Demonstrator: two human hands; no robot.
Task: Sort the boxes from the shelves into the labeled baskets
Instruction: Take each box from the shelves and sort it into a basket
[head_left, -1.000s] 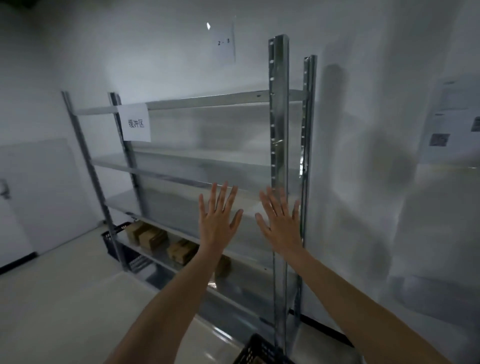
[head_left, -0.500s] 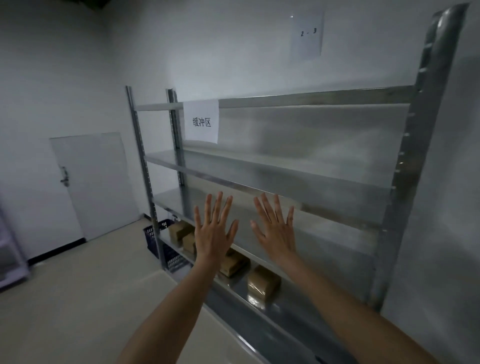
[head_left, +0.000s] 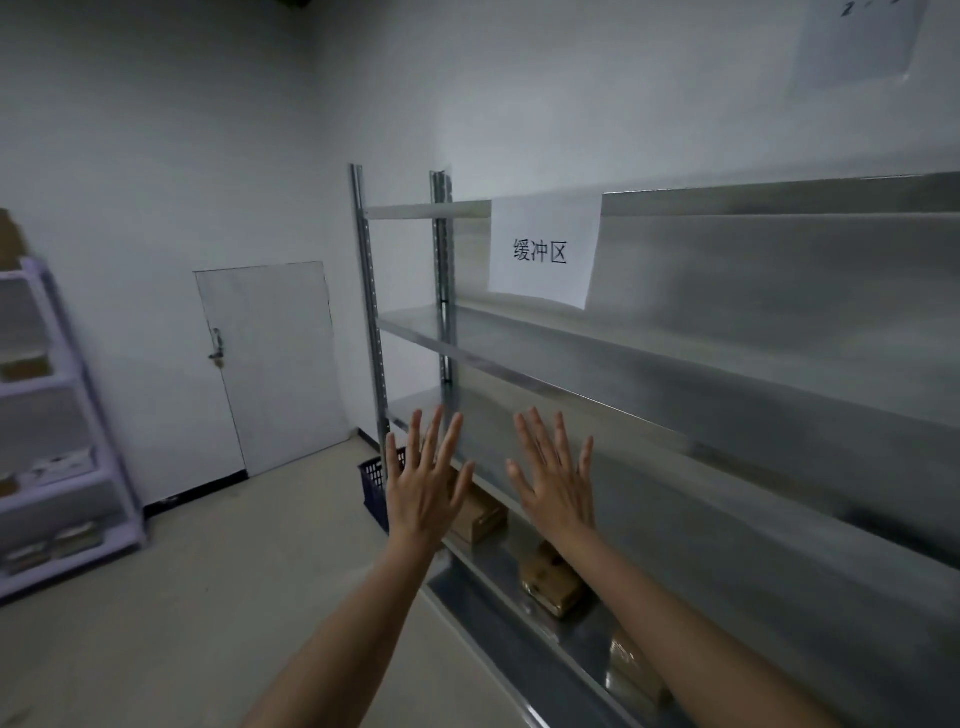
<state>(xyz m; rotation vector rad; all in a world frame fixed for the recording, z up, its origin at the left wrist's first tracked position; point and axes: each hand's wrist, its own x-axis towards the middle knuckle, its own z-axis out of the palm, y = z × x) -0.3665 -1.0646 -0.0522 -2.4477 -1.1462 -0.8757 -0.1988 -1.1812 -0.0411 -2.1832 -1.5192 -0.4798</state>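
A: How do the hands stand by the metal shelf unit (head_left: 675, 395)?

B: The left hand (head_left: 423, 491) and right hand (head_left: 558, 480) are raised in front of it, fingers spread, palms outward, holding nothing.

A: Where are the boxes?

B: Brown cardboard boxes (head_left: 550, 579) lie on a low shelf of the unit, below the hands. A dark blue basket (head_left: 375, 486) sits on the floor at the unit's far end. A paper sign (head_left: 543, 252) hangs from its top shelf.

Metal shelf unit (head_left: 675, 384): 3 cardboard boxes (head_left: 550, 579) on low shelf, upper shelves bare.
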